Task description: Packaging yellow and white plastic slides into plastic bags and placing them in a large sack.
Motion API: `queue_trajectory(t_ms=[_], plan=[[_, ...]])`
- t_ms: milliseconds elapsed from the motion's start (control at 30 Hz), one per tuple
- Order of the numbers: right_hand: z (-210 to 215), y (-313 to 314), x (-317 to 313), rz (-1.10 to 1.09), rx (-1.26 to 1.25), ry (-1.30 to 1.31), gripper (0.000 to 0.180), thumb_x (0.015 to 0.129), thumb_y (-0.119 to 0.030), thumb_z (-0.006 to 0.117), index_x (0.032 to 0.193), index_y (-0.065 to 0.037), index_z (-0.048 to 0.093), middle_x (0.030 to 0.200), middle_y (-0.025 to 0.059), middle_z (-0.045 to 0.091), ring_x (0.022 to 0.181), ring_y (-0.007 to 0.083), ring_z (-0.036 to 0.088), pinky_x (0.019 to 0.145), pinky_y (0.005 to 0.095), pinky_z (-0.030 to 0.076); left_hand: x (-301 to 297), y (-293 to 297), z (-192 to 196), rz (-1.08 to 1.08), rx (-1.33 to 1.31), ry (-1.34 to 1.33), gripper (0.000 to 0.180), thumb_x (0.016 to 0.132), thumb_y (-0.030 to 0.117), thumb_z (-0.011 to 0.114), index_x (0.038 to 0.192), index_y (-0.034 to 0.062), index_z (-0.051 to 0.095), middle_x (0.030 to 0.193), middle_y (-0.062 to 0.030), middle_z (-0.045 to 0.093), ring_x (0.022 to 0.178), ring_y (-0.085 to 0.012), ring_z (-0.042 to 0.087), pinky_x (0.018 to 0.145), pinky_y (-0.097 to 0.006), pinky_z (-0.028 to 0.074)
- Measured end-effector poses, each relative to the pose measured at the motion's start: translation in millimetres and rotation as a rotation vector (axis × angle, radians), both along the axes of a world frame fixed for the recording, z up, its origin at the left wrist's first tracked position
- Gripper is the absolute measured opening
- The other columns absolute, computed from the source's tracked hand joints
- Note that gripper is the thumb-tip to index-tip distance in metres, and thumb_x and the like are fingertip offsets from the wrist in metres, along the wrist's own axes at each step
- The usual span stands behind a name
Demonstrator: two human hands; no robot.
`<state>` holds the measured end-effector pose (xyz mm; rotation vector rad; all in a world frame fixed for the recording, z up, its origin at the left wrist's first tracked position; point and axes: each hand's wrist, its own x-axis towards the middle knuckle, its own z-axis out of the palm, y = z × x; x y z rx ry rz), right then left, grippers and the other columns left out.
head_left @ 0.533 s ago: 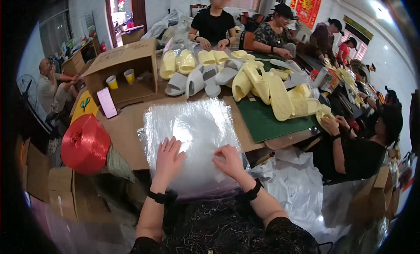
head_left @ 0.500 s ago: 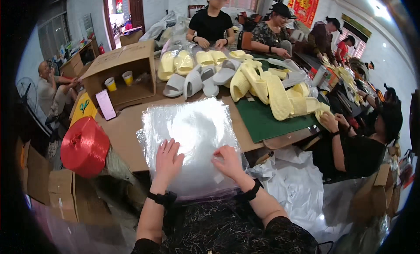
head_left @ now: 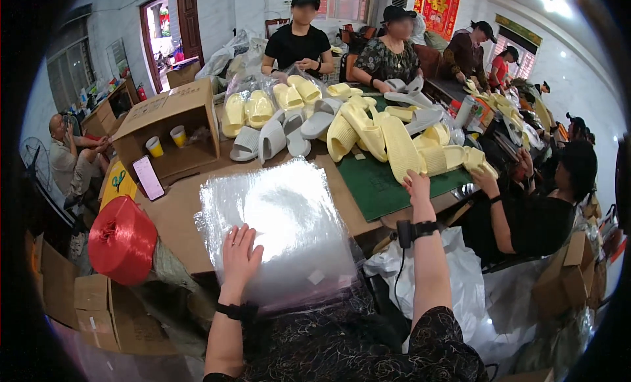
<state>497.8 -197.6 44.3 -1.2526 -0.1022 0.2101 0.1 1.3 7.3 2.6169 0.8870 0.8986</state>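
Observation:
My left hand (head_left: pixel 242 256) lies flat, fingers outstretched, on a stack of shiny clear plastic sheets or bags (head_left: pixel 289 217) at the table's front edge. Ahead and to the right, my right hand (head_left: pixel 417 187) has its bent fingers at the near end of a yellow slipper (head_left: pixel 397 145), seemingly pinching its edge. That slipper leans in a heap with other yellow slippers (head_left: pixel 342 137). Grey slippers (head_left: pixel 272 137) sit to the left of the heap. Further back, yellow slippers (head_left: pixel 258 108) lie in clear plastic.
An open cardboard box (head_left: pixel 190 129) holding two cups stands at the left, with a phone (head_left: pixel 148 178) leaning by it. A red twine roll (head_left: pixel 122 239) is nearer me. The heap rests partly on a green mat (head_left: pixel 371 194). A co-worker's hand (head_left: pixel 486 181) holds a yellow slipper at the right.
My right hand has left the plastic stack and reached forward and right to the yellow slipper. My left hand stays on the stack. The whole view has shifted slightly.

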Motion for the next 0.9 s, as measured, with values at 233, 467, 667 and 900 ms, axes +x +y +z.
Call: queue_trajectory(t_ms=[233, 467, 667, 900], plan=[[-34, 25, 70, 0.153, -0.012, 0.253, 0.034, 0.09, -0.005, 0.066, 0.121, 0.001, 0.054, 0.105, 0.0183, 0.061, 0.073, 0.028, 0.063, 0.051, 0.0317, 0.054, -10, 1, -7, 0.026, 0.018, 0.015, 0.048, 0.087, 0.035, 0.063, 0.125, 0.0055, 0.063, 0.14, -0.0162, 0.055, 0.134, -0.0411, 0.042, 0.115, -0.051, 0.027], [-52, 35, 92, 0.058, -0.126, 0.155, 0.024, 0.09, -0.009, 0.065, 0.111, -0.002, 0.057, 0.097, 0.0125, 0.061, 0.066, 0.024, 0.06, 0.049, 0.0306, 0.051, -3, -3, 1, -0.007, -0.008, -0.003, 0.048, 0.088, 0.036, 0.062, 0.126, 0.0062, 0.062, 0.14, -0.0156, 0.054, 0.135, -0.0408, 0.042, 0.115, -0.051, 0.027], [33, 12, 65, -0.152, -0.261, -0.62, 0.027, 0.085, -0.012, 0.068, 0.108, 0.001, 0.062, 0.089, 0.0053, 0.061, 0.076, 0.0142, 0.057, 0.07, 0.0287, 0.048, 6, -4, 6, -0.02, 0.015, -0.027, 0.046, 0.089, 0.035, 0.061, 0.125, 0.0061, 0.063, 0.139, -0.0158, 0.055, 0.134, -0.0407, 0.042, 0.115, -0.051, 0.027], [166, 33, -69, 0.154, -0.128, -1.009, 0.017, 0.086, -0.002, 0.062, 0.103, -0.005, 0.061, 0.102, 0.0022, 0.059, 0.085, 0.0091, 0.054, 0.073, 0.0231, 0.044, -4, -1, -1, 0.024, 0.001, -0.034, 0.047, 0.089, 0.035, 0.062, 0.125, 0.0061, 0.062, 0.139, -0.0162, 0.055, 0.135, -0.0403, 0.042, 0.115, -0.052, 0.028]])
